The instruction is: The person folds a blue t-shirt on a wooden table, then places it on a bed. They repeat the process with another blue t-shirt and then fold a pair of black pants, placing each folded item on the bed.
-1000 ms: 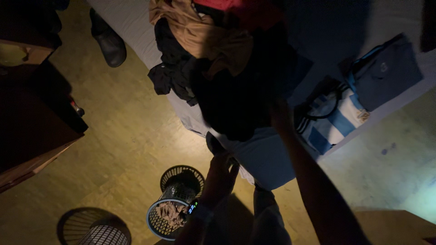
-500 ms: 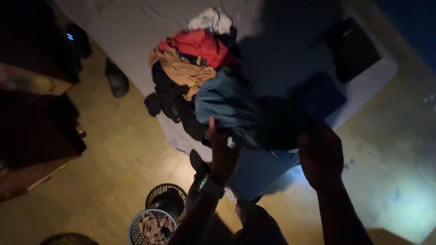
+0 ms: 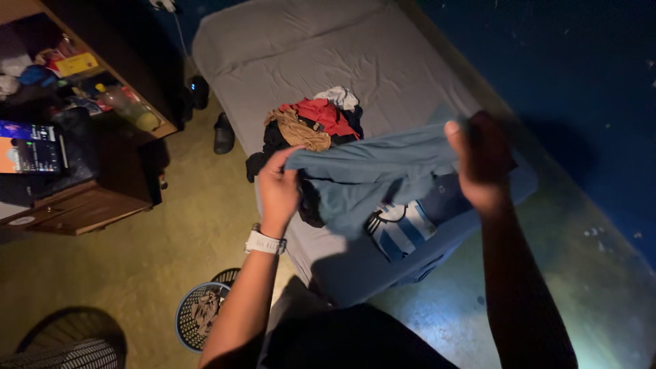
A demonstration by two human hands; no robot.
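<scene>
Teal garment up in the air, stretched wide above the bed! The left hand pinches one top corner, fingers curled shut on the cloth; the right hand grips the other corner just as tight. Behind it sits a heap of clothes, a striped blue-and-white shirt peeks out underneath, and a mesh basket stands on the floor near left.

Both arms up and stretched out front — left hand at 10 o'clock, watch on that wrist, fingers pinched shut; right hand at 2 o'clock, clenched too.
</scene>
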